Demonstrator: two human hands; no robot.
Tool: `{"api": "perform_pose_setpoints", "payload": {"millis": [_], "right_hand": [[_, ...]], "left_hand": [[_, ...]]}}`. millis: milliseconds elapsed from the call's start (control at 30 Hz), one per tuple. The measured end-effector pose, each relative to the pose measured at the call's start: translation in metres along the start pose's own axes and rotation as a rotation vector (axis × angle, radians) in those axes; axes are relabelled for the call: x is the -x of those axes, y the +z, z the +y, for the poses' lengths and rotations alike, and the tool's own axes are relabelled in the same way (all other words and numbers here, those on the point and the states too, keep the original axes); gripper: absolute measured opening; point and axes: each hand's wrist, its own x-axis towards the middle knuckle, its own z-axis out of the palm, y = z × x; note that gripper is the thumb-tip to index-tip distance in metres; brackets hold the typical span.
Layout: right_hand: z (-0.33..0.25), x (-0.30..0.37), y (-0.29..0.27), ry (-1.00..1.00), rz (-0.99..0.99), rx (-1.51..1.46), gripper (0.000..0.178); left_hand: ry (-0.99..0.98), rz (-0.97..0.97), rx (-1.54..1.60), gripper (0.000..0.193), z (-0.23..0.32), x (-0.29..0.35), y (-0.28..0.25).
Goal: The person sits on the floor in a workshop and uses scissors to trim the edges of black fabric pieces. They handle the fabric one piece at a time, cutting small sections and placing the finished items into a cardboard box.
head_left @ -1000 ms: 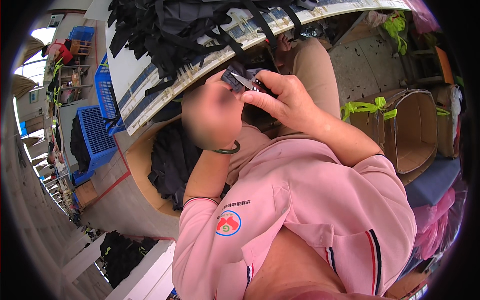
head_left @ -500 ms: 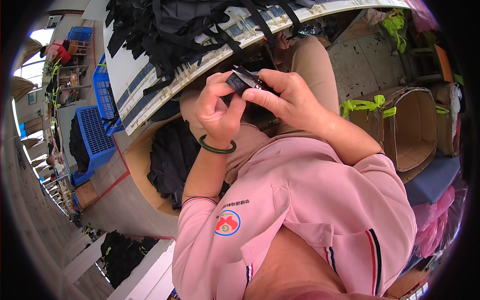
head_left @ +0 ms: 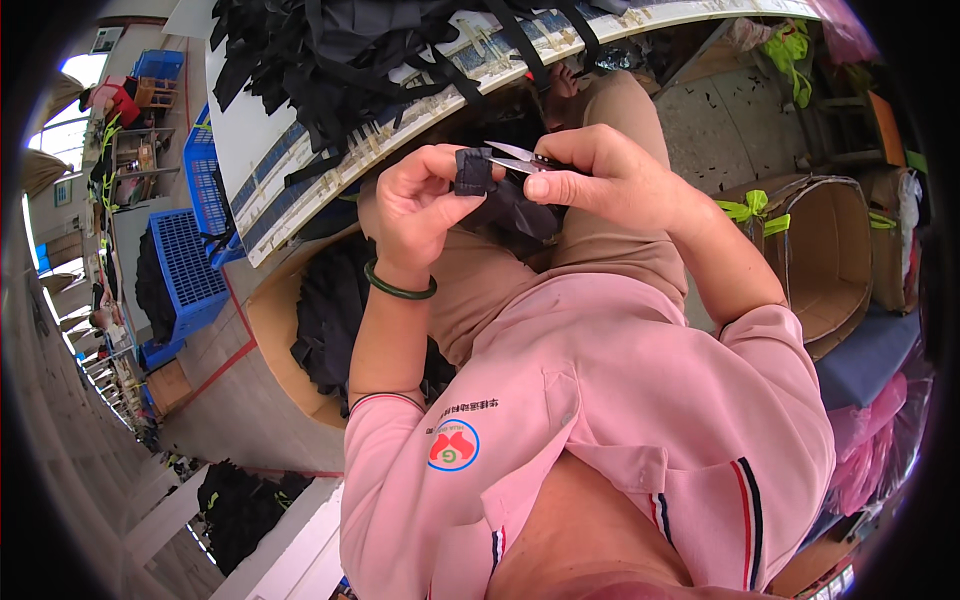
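Note:
My left hand point(head_left: 425, 200) pinches the end of a piece of black fabric point(head_left: 473, 173) between thumb and fingers; more of the dark cloth hangs below, over my lap. In my right hand point(head_left: 600, 180) is a small pair of thread snips point(head_left: 520, 160). Their two metal blades stand apart and point left, close beside the held fabric. My right thumb and fingers wrap the handle, which is mostly hidden. A dark green bangle point(head_left: 400, 287) circles my left wrist.
A worn table point(head_left: 300, 190) ahead bears a heap of black fabric strips point(head_left: 330, 70), some hanging over its edge. Left of my legs, a carton point(head_left: 275, 320) holds black pieces. Blue crates point(head_left: 190, 275) stand farther left, and an open cardboard box point(head_left: 825, 260) is at right.
My hands have moved apart a little, the left one to the left and the right one to the right. The snips' blades now show spread, and the fabric end has turned upright.

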Motion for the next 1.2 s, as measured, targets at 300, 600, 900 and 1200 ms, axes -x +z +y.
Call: {"api": "perform_pose_setpoints", "payload": {"millis": [300,600,900,1200], "right_hand": [[-0.004,0.004,0.002,-0.225,0.129,0.407,0.05],[-0.005,0.004,0.003,-0.238,0.116,0.484,0.048],[0.0,0.007,0.003,-0.183,0.129,0.38,0.045],[-0.006,0.009,-0.011,-0.19,-0.088,0.313,0.042]], "left_hand": [[-0.089,-0.052,-0.009,0.016,-0.007,0.002,-0.008],[-0.17,-0.088,-0.042,0.015,-0.003,0.001,-0.002],[-0.116,-0.136,-0.13,0.013,0.002,-0.002,0.001],[-0.34,-0.328,0.137,0.013,0.01,-0.01,-0.013]]}}
